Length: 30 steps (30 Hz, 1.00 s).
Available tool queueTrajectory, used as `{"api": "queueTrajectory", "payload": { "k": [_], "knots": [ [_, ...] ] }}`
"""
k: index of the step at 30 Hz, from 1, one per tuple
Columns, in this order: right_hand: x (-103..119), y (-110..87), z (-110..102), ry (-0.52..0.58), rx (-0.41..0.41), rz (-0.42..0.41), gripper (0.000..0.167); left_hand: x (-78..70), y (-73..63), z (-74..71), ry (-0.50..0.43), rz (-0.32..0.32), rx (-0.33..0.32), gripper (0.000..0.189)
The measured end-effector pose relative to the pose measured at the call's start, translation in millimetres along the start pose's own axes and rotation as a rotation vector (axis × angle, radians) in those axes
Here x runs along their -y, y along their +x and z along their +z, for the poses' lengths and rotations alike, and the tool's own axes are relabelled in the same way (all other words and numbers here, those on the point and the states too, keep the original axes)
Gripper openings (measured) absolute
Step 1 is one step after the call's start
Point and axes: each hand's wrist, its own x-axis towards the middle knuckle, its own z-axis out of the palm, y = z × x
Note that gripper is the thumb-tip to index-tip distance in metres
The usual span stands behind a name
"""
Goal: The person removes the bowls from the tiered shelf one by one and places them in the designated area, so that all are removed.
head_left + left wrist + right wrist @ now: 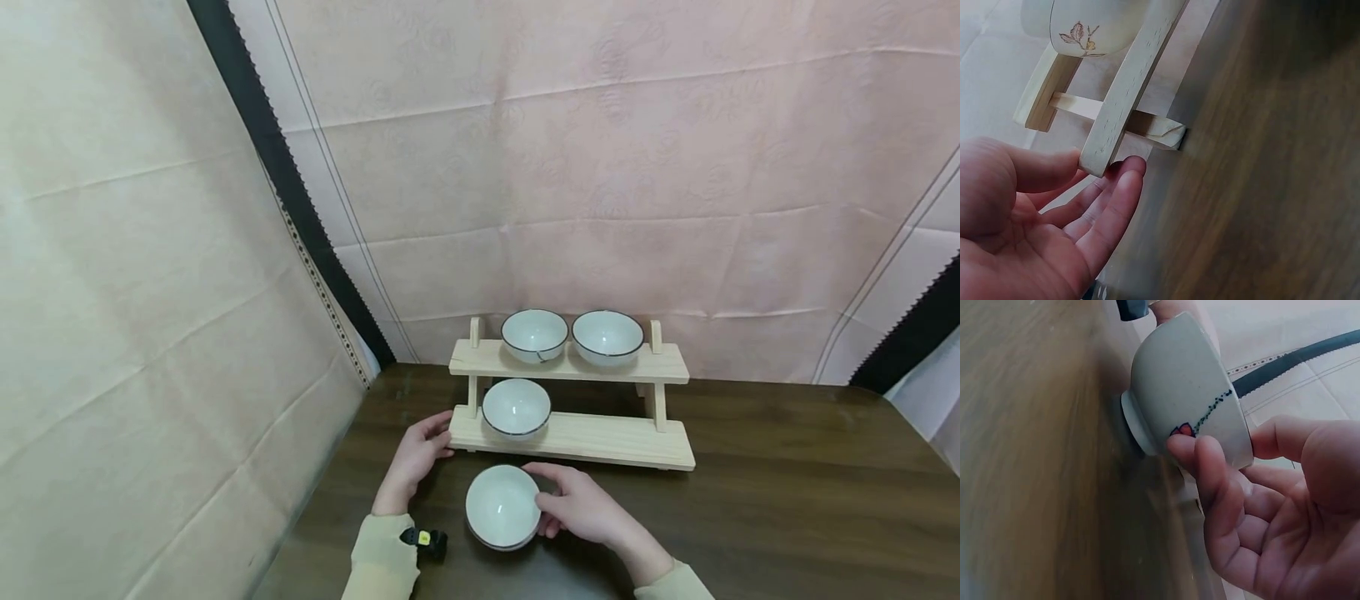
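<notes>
A two-tier wooden display rack [600, 442] stands on the table. My left hand [422, 457] pinches the left end of its lower board [1116, 119], with the thumb on one face and the fingers curled beneath. In front of the rack, my right hand [581, 504] grips a white bowl [502, 507] by its right side. The thumb is at the dark rim, and the fingers lie against the outer wall beside a painted red flower [1184, 430]. This bowl is upright, its foot right at the tabletop. Another white bowl [516, 408] sits on the lower board's left part.
Two more white bowls [535, 332] stand side by side on the rack's upper board [472, 358]. Behind the dark wooden table [787, 500] hangs a pale cloth [637, 167], and another cloth wall [150, 333] runs along the left. A black strap device [426, 540] is on my left wrist.
</notes>
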Motion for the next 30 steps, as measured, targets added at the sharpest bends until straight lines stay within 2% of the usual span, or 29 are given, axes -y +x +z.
{"api": "queueTrajectory", "payload": {
  "k": [3,9,16,30],
  "knots": [
    [3,6.4,6,0.003,0.0,-0.014,0.054,0.0,2.0,-0.6,-0.003,0.005,0.005,0.042],
    [9,13.2,14,0.081,0.006,-0.008,0.056,-2.5,0.9,2.3,0.001,-0.002,-0.003,0.042],
    [5,18.2,17,0.059,-0.005,0.015,0.055,-1.7,0.7,1.4,0.015,-0.011,-0.003,0.043],
    [1,23.0,27,0.091,-0.052,-0.007,0.055,-6.8,-2.2,3.0,0.018,-0.012,-0.004,0.043]
  ]
}}
